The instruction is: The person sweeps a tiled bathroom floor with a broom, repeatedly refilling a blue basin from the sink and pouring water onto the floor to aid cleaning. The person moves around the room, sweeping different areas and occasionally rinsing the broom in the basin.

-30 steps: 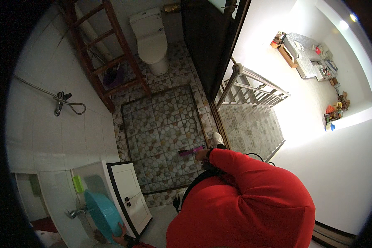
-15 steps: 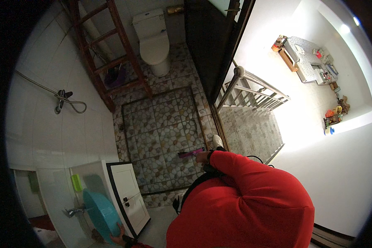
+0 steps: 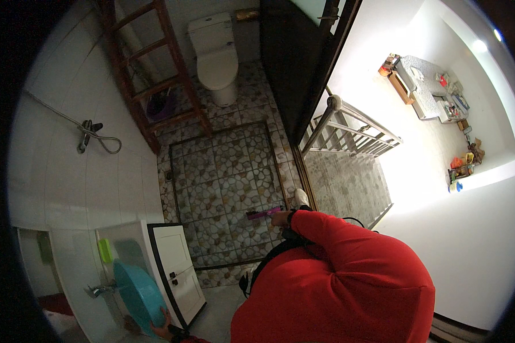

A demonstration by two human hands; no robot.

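Observation:
A teal plastic basin (image 3: 137,297) leans tilted in the washbasin at the lower left, beneath the metal tap (image 3: 99,291). My left hand (image 3: 162,328) grips the teal basin's near rim, with fingers curled over the edge. Farther right, above the tiled floor, my right hand (image 3: 280,218) is closed at the end of a long purple tool (image 3: 262,214) that looks like a brush with a dark tip. Part of that tool is covered by the hand. A red sleeve hides most of my right arm's surroundings.
A light green box-shaped item (image 3: 105,251) stands on the washbasin's edge, above a white cabinet (image 3: 179,268). A wooden ladder (image 3: 169,54) leans near the toilet (image 3: 217,68). At the right, a dark door (image 3: 294,68) adjoins a metal stair railing (image 3: 360,126).
The whole view has shifted very slightly. Both hands keep their hold, with the teal basin and the purple brush almost in the same places.

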